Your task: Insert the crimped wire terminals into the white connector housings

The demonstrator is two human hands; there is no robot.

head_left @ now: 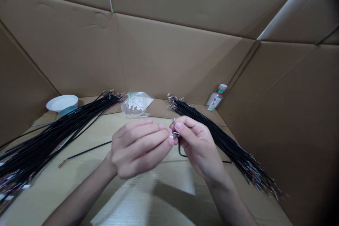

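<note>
My left hand (141, 148) and my right hand (200, 144) meet near the centre, over the table. Between the left thumb and fingers is a small white connector (172, 136), partly hidden by the fingertips. The right thumb and forefinger pinch thin wire ends at the tip of a black cable (180, 147), which curves down beside the right palm. Another stretch of black cable (88, 149) comes out from behind my left hand and ends in coloured wires at the left.
Bundles of black cables lie at left (76, 116) and right (217, 134). A bag of white pieces (136, 103) sits at the back between them. A white bowl (62, 102) is back left, a bottle (217, 97) back right. Cardboard walls (185, 56) surround the table.
</note>
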